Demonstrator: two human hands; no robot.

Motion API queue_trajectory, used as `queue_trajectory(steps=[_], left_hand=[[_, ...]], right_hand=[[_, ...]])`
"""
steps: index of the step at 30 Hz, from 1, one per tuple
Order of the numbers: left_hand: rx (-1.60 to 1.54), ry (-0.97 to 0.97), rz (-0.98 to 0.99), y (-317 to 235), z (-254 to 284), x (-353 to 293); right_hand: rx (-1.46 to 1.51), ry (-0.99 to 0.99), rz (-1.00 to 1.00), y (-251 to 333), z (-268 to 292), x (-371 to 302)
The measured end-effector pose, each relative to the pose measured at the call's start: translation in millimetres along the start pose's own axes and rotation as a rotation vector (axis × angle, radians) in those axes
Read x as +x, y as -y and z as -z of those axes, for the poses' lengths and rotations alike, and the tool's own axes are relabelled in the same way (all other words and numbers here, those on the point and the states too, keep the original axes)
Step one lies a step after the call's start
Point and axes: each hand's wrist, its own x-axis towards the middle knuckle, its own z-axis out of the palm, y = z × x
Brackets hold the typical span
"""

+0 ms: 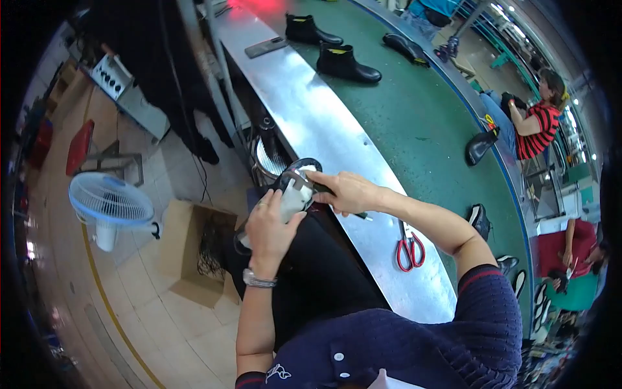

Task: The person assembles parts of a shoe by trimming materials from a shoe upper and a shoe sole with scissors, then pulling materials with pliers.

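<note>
Over my lap, beside the edge of the metal bench (359, 155), I hold a dark shoe (295, 197) with a whitish-grey face turned up. My left hand (271, 227) is closed on its near part, with the thumb along the side. The fingers of my right hand (350, 192) close on a thin dark tool (361, 214) whose end sticks out below the palm; its kind I cannot make out. My right fingertips are at the shoe's far end and hide part of it. Red-handled scissors (410, 251) lie on the bench, below my right forearm.
Black ankle boots (346, 63) and other shoes stand on the green belt (414, 123) beyond the bench. A phone (265, 47) lies at the bench's far end. To the left are an open carton (181, 259), a fan (111, 201) and a standing person (175, 71). Other people sit at right.
</note>
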Motion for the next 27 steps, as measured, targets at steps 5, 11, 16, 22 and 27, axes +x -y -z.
queue_trajectory(steps=[5, 11, 16, 22, 27], left_hand=[[-0.222, 0.044, 0.077, 34.0, 8.1, 28.8], [-0.229, -0.077, 0.084, 21.2, 10.1, 24.2], [-0.332, 0.103, 0.145, 14.2, 28.6, 5.3], [0.231, -0.053, 0.008, 2.4, -23.8, -26.9], [0.36, -0.175, -0.087, 15.8, -33.3, -31.9]], right_hand=[[0.711, 0.27, 0.325, -36.4, -17.5, 3.6], [0.926, 0.595, 0.129, -14.5, -1.4, 14.4], [0.594, 0.303, 0.191, -3.3, -7.2, 3.4], [0.433, 0.104, 0.295, -10.5, -28.9, -3.6], [-0.131, -0.11, 0.395, 34.6, 31.5, -13.0]])
